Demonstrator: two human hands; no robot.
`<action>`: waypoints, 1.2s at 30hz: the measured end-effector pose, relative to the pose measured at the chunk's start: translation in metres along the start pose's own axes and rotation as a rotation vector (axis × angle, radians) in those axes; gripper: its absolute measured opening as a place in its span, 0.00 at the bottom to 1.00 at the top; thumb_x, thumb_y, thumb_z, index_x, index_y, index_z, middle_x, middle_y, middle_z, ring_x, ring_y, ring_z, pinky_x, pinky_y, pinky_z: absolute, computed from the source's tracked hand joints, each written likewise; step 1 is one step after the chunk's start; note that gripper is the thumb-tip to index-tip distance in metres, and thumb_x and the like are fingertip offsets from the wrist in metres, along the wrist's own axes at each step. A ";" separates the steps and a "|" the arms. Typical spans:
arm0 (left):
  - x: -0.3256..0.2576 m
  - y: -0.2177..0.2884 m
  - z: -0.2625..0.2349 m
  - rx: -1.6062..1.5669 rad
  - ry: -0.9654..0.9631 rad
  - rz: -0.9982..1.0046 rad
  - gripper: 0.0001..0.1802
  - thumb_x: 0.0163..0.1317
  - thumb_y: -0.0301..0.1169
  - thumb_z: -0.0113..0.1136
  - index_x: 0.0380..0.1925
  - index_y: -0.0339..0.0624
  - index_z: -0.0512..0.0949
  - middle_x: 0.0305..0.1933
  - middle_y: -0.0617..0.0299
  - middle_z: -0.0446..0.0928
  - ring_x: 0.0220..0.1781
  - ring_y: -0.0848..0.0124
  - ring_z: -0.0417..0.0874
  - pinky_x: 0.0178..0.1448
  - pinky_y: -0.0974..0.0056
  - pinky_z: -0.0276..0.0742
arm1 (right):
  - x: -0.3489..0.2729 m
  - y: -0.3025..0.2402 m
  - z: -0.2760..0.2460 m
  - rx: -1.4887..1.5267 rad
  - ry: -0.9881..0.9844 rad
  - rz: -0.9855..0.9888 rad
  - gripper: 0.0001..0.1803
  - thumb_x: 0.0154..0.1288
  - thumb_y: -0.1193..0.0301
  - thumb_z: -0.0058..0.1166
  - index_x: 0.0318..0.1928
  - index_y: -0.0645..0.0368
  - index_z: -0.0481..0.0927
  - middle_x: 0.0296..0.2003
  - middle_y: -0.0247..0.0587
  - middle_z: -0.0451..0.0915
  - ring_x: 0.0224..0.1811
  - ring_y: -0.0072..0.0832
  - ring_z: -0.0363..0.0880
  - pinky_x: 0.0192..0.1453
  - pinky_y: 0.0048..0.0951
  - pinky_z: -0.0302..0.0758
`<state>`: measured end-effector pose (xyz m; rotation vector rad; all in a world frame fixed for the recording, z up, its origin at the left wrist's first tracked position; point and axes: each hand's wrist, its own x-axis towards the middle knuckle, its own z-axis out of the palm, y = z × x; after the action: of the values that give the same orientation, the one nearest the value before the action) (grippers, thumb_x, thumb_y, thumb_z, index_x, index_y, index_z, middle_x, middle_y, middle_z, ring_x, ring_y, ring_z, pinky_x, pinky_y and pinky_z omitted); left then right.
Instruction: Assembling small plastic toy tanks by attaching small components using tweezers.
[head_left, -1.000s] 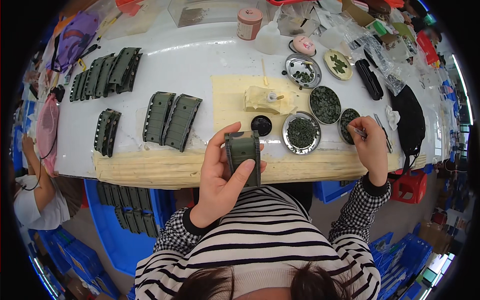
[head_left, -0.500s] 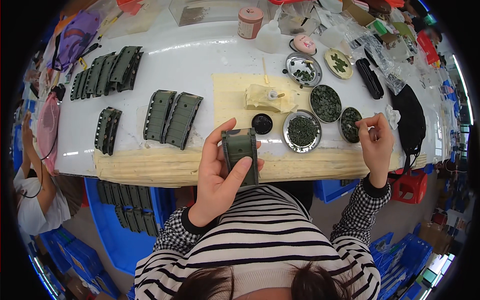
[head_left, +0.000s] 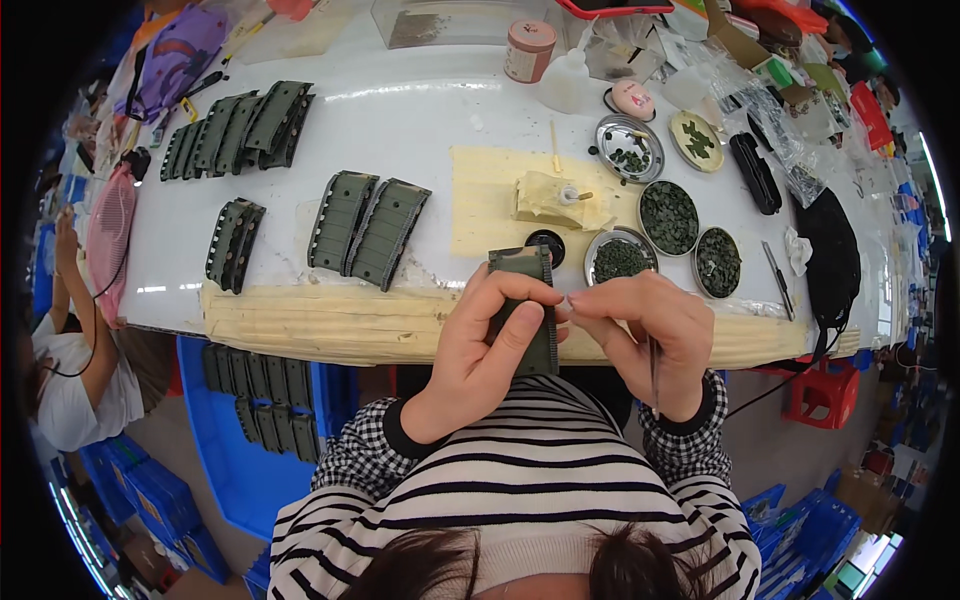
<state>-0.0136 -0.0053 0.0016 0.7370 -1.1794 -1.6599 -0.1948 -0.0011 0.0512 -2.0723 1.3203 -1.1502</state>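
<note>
My left hand [head_left: 480, 345] is closed around a dark green, ribbed curved panel [head_left: 540, 335] with toothed edges, held upright over the table's front edge. Close by, my right hand [head_left: 665, 325] has its thumb and forefinger pinched together at the panel's right side; anything between those fingertips is too small to make out. A slim metal tool [head_left: 655, 375] is tucked in the same hand, pointing down from the curled fingers. Beyond the hands stand a dish of fine green bits [head_left: 620, 258], a tin of green pieces [head_left: 668, 217] and a smaller tin [head_left: 718, 262].
Similar panels [head_left: 370, 230] lie left on the table, with a stack [head_left: 240, 130] behind. A tape-covered block [head_left: 560, 200] stands mid-table. A thin pointed tool [head_left: 777, 280] and a black mask [head_left: 828, 260] lie right. A blue crate [head_left: 230, 450] holds more panels below; a person sits far left.
My right hand has come away from the small tin, leftward to the panel's edge. Its fingertips now meet beside my left fingers. The whole view has shifted slightly.
</note>
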 end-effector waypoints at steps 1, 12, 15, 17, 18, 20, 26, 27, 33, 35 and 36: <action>0.001 -0.001 -0.002 0.027 -0.010 0.035 0.10 0.73 0.30 0.47 0.44 0.35 0.72 0.43 0.60 0.72 0.42 0.76 0.80 0.48 0.72 0.76 | 0.001 0.000 0.007 0.043 0.017 0.008 0.13 0.45 0.82 0.66 0.34 0.60 0.83 0.30 0.39 0.82 0.29 0.29 0.81 0.32 0.27 0.75; 0.003 0.005 -0.015 -0.100 -0.042 -0.068 0.10 0.73 0.31 0.47 0.39 0.36 0.74 0.42 0.62 0.78 0.49 0.76 0.75 0.59 0.68 0.68 | 0.006 0.005 0.023 -0.088 0.010 -0.217 0.15 0.44 0.77 0.68 0.37 0.59 0.82 0.30 0.37 0.77 0.28 0.31 0.78 0.30 0.28 0.73; 0.003 0.004 -0.012 -0.116 0.000 -0.074 0.11 0.73 0.32 0.47 0.36 0.37 0.74 0.41 0.63 0.78 0.49 0.77 0.75 0.59 0.69 0.68 | 0.007 0.005 0.019 -0.254 -0.035 -0.336 0.16 0.44 0.77 0.67 0.37 0.60 0.81 0.30 0.37 0.77 0.28 0.31 0.78 0.30 0.29 0.73; 0.003 0.004 -0.014 -0.035 -0.029 -0.106 0.10 0.73 0.30 0.46 0.46 0.36 0.72 0.41 0.62 0.78 0.49 0.75 0.76 0.59 0.68 0.69 | 0.008 0.004 0.020 -0.290 -0.002 -0.349 0.15 0.44 0.78 0.67 0.36 0.61 0.80 0.30 0.38 0.77 0.28 0.31 0.78 0.29 0.29 0.73; 0.002 0.004 -0.016 0.007 -0.043 -0.121 0.12 0.73 0.29 0.45 0.50 0.35 0.71 0.41 0.61 0.77 0.49 0.74 0.76 0.60 0.68 0.69 | 0.009 0.004 0.021 -0.308 0.014 -0.357 0.14 0.43 0.78 0.67 0.35 0.61 0.80 0.30 0.38 0.77 0.27 0.32 0.78 0.28 0.29 0.73; 0.000 0.009 -0.003 -0.064 0.041 -0.067 0.21 0.71 0.26 0.46 0.62 0.37 0.60 0.45 0.59 0.76 0.45 0.75 0.78 0.52 0.69 0.75 | 0.012 0.003 0.017 -0.227 0.050 -0.263 0.14 0.43 0.79 0.67 0.34 0.61 0.80 0.29 0.38 0.77 0.27 0.32 0.77 0.28 0.29 0.73; -0.003 0.003 -0.006 0.393 0.034 0.219 0.41 0.63 0.18 0.52 0.73 0.36 0.43 0.55 0.46 0.77 0.44 0.69 0.82 0.47 0.69 0.76 | 0.018 -0.004 0.023 -0.164 0.084 -0.172 0.13 0.43 0.81 0.66 0.32 0.60 0.79 0.28 0.38 0.75 0.25 0.34 0.76 0.27 0.30 0.73; -0.002 0.006 -0.007 0.488 0.016 0.246 0.40 0.62 0.18 0.52 0.72 0.36 0.46 0.53 0.46 0.78 0.42 0.67 0.82 0.46 0.69 0.77 | 0.019 -0.005 0.024 -0.166 0.088 -0.175 0.13 0.43 0.81 0.66 0.32 0.60 0.79 0.28 0.38 0.75 0.25 0.34 0.76 0.27 0.30 0.73; -0.006 0.008 -0.007 0.712 0.027 0.265 0.38 0.54 0.15 0.56 0.68 0.33 0.59 0.45 0.46 0.80 0.31 0.60 0.81 0.38 0.66 0.77 | 0.020 0.001 0.028 -0.179 0.088 -0.259 0.14 0.44 0.80 0.65 0.34 0.60 0.79 0.29 0.37 0.75 0.26 0.32 0.76 0.28 0.29 0.73; -0.006 0.008 -0.007 0.748 0.025 0.273 0.39 0.52 0.15 0.57 0.68 0.32 0.59 0.45 0.47 0.80 0.30 0.60 0.80 0.38 0.65 0.77 | 0.020 0.001 0.027 -0.197 0.073 -0.260 0.14 0.44 0.80 0.65 0.35 0.61 0.79 0.30 0.37 0.76 0.27 0.31 0.76 0.29 0.28 0.72; -0.005 0.008 -0.007 0.759 0.025 0.289 0.39 0.52 0.15 0.57 0.68 0.32 0.59 0.46 0.48 0.80 0.30 0.60 0.80 0.38 0.65 0.77 | 0.019 0.001 0.026 -0.206 0.065 -0.261 0.14 0.44 0.80 0.64 0.36 0.61 0.79 0.30 0.37 0.76 0.27 0.31 0.76 0.29 0.27 0.72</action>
<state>-0.0028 -0.0039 0.0064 0.9761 -1.8250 -0.9391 -0.1696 -0.0206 0.0439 -2.4332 1.2714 -1.2421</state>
